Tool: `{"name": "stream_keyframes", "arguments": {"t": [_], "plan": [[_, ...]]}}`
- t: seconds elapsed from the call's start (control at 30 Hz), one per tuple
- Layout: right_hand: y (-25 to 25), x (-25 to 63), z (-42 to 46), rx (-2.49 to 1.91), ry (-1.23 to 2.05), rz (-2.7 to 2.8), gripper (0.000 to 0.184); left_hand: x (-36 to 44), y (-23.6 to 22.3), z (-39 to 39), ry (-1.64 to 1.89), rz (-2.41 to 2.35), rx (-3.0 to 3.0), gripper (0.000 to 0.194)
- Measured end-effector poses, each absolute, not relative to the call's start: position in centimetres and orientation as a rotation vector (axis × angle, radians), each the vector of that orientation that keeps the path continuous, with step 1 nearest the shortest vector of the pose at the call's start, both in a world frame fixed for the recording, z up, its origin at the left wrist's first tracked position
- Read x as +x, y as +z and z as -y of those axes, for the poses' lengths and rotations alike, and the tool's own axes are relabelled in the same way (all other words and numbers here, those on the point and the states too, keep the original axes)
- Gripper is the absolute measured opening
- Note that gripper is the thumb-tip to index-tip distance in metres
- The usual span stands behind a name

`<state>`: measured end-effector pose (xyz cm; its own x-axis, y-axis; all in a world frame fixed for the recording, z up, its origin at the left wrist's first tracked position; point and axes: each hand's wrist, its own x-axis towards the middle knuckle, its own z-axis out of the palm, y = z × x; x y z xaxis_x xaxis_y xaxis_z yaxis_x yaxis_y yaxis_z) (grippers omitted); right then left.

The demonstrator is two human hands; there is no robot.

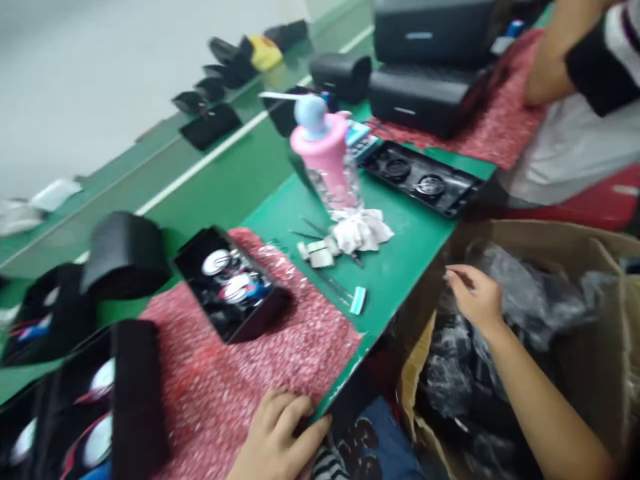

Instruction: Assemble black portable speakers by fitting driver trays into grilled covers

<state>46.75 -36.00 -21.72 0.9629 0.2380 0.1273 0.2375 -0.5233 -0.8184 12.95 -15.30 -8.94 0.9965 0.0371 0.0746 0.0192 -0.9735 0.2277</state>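
My left hand (277, 437) rests on the near edge of the green bench, fingers curled over the lip of the red bubble-wrap mat (225, 387). My right hand (475, 297) reaches into a cardboard box (550, 240) beside the bench. Its fingers are bent over dark plastic-wrapped parts (530, 287), and whether it grips one is not visible. On the mat sits an open black speaker housing (233, 287) with round drivers and wires inside.
More black housings (100, 400) lie at the near left. A pink-capped bottle (327, 157), white cloth (360, 230), tweezers and small parts stand mid-bench. A black panel (423, 180) and finished speakers (430, 93) lie farther back. Another person's arm (560, 53) is at the top right.
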Motion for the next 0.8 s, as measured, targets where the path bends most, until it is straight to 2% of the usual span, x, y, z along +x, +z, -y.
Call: {"name": "stream_keyframes", "arguments": {"t": [0.2, 0.33, 0.43, 0.5, 0.6, 0.8], "plan": [[-5.5, 40.3, 22.1, -1.975, -0.158, 0.989, 0.028, 12.5, -8.5, 15.2, 0.031, 0.02, 2.846, 0.027], [0.7, 37.2, 11.8, -2.33, 0.147, 1.544, 0.041, 12.2, -8.0, 14.8, -0.104, 0.095, 2.853, 0.02], [1.5, 35.7, 6.1, -2.479, 0.3, 1.761, 0.044, 12.0, -8.1, 14.4, -0.084, 0.133, 2.856, 0.02], [1.2, 35.0, 4.0, -2.563, 0.342, 1.831, 0.039, 11.8, -8.4, 14.2, -0.018, 0.161, 2.848, 0.021], [0.8, 34.3, 3.0, -2.699, 0.354, 1.872, 0.032, 11.5, -8.9, 14.0, 0.085, 0.201, 2.837, 0.022], [0.0, 34.1, 3.1, -2.831, 0.337, 1.832, 0.034, 11.5, -9.3, 13.9, 0.179, 0.245, 2.812, 0.024]]}}
